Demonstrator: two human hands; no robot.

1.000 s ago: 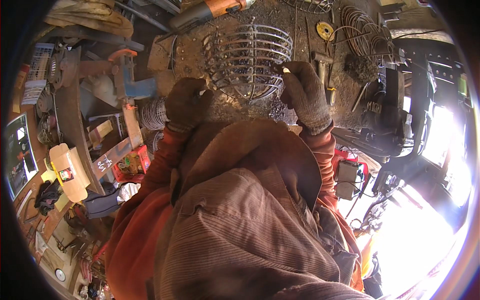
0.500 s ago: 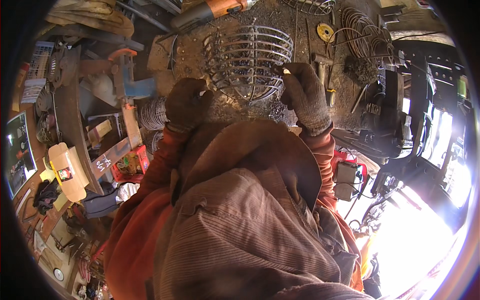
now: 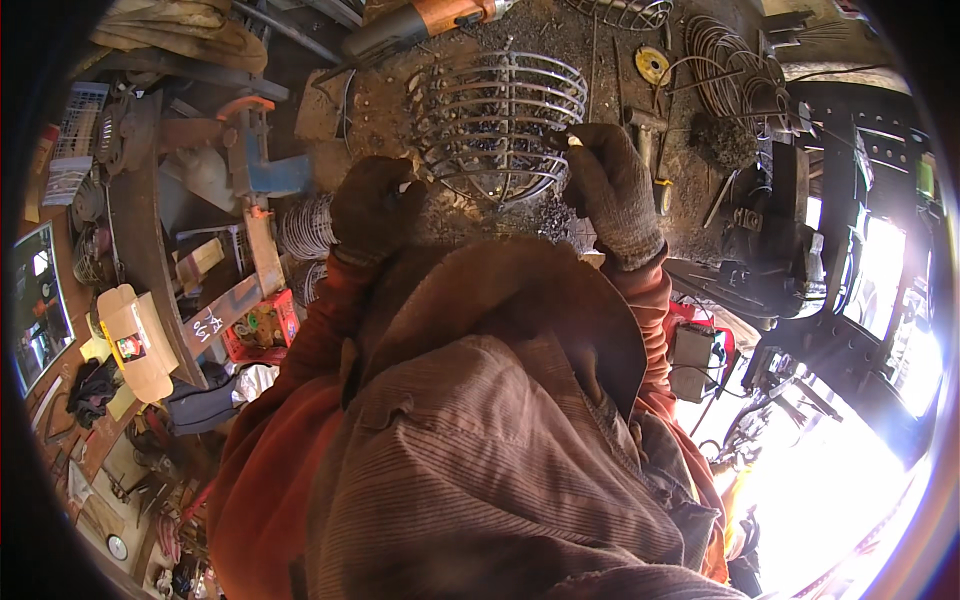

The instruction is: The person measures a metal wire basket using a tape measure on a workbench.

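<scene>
A round cage of bent metal rods (image 3: 507, 125) sits on the dirty workbench in front of me, its curved bars crossed by a middle strip. My left hand (image 3: 376, 210), in a dark work glove, is closed beside the cage's lower left; what its fingers hold, if anything, is hidden. At the cage's right edge, my right hand (image 3: 612, 195) has its gloved fingers bent and pinched against the rods. A small pale spot shows at the fingertips of each glove. Brown apron cloth (image 3: 480, 430) covers my front below both hands.
An orange and black angle grinder (image 3: 420, 25) lies at the far side. To the right are a hammer (image 3: 645, 135), a yellow disc (image 3: 652, 66) and coiled wire rods (image 3: 720, 65). A blue vise-like tool (image 3: 275, 172) and wire coils (image 3: 306, 228) stand left.
Both hands and the cage stay nearly in place. The apron's upper edge has shifted slightly.
</scene>
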